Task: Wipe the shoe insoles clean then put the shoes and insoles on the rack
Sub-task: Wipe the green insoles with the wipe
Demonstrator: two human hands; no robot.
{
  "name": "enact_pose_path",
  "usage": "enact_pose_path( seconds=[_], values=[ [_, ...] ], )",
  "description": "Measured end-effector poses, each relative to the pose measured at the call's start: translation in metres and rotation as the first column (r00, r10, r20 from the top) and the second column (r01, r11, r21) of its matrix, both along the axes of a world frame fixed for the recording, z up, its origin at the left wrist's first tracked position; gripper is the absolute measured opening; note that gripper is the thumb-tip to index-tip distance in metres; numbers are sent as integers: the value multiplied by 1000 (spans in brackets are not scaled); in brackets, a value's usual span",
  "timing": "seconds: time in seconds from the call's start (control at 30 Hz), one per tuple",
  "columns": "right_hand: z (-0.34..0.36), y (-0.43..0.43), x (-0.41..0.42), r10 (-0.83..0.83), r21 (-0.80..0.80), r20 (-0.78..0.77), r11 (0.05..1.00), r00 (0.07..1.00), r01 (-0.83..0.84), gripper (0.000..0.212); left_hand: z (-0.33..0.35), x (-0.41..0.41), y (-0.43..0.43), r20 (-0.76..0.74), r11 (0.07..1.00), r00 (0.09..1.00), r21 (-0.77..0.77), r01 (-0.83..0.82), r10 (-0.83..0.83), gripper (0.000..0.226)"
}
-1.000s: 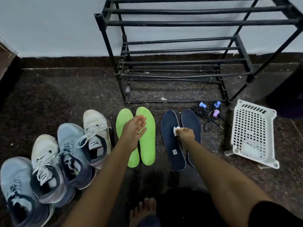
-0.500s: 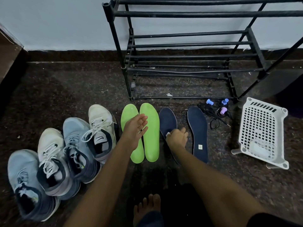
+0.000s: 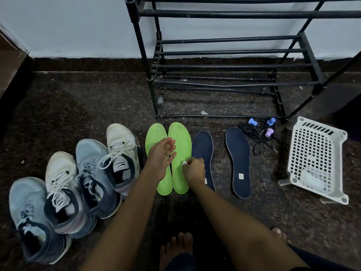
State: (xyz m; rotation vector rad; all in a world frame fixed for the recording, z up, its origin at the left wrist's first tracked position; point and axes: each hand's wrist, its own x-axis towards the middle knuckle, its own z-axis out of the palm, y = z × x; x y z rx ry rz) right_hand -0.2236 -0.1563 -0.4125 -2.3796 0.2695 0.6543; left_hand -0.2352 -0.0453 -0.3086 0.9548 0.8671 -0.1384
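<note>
Right grip [image 3: 194, 170] with wipe [image 3: 184, 163]; rack [image 3: 234, 14] beyond

The right hand [image 3: 194, 170], pinching the wipe [image 3: 184, 163], is now further toward 9 o'clock. A second ago it pressed the wipe on the left navy insole [image 3: 202, 145]; now it sits at the edge of the right green insole [image 3: 180, 137], with the wipe on the green. The right navy insole [image 3: 238, 159], which lay against its mate, now lies apart from it at 3 o'clock. The left navy insole's toe is now closer to the green one.
</note>
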Motion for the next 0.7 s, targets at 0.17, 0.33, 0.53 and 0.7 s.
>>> enact_pose_path(
  seconds=[0.17,0.33,0.53,0.7],
  values=[
    [-3,13,-10,-98,49,-53,994,994,101,24,3,0,1,2,1000,1000,-8,-7,7,16],
    [0,6,-7,-122,119,-24,985,992,124,17,10,3,2,-1,1000,1000,0,-8,8,14],
    [35,-14,-8,-147,246,77,961,986,124,11,41,8,4,44,1000,999,10,21,-21,16],
    [98,-30,-5,-239,413,245,903,940,122,26,92,14,2,110,1000,994,21,9,-11,20]
  ],
)
